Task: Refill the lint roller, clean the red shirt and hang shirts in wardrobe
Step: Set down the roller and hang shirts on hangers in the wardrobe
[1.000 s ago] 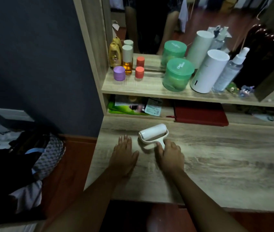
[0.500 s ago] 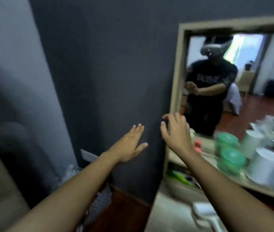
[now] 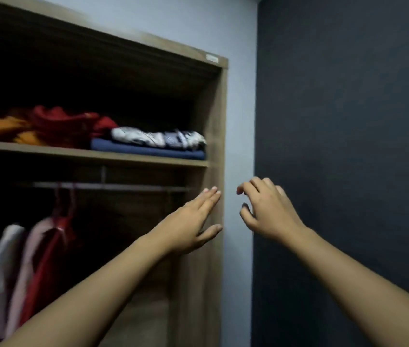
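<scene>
1. While both hands reach forward at mid-frame, the wardrobe [image 3: 213, 121] stands open across the left half of the frame, and its hanging garments lie down and to the left of the hands.
2. The left hand [image 3: 193, 221] is flat, with fingers straight and together and thumb spread; it holds nothing and crosses in front of the wardrobe's right side panel.
3. The right hand [image 3: 266, 209] is loosely curled, with fingers bent like a claw; it also holds nothing and sits before the pale wall strip [image 3: 239, 108], clear of the wardrobe.
4. The red shirt [image 3: 48, 259] hangs from the rail [image 3: 111, 187] at lower left, between paler garments [image 3: 3, 271]; its long axis runs top to bottom, and the rail runs left to right.
5. The left hand is judged the nearer to the red shirt and its hanger, so the reach would go leftward and slightly down from where it is.
6. Folded clothes [image 3: 148, 144] lie on the shelf [image 3: 93, 154] above the rail, at upper left.
7. Motion blur softens the hanging garments, so the hanger's exact hook position cannot be told.
</scene>
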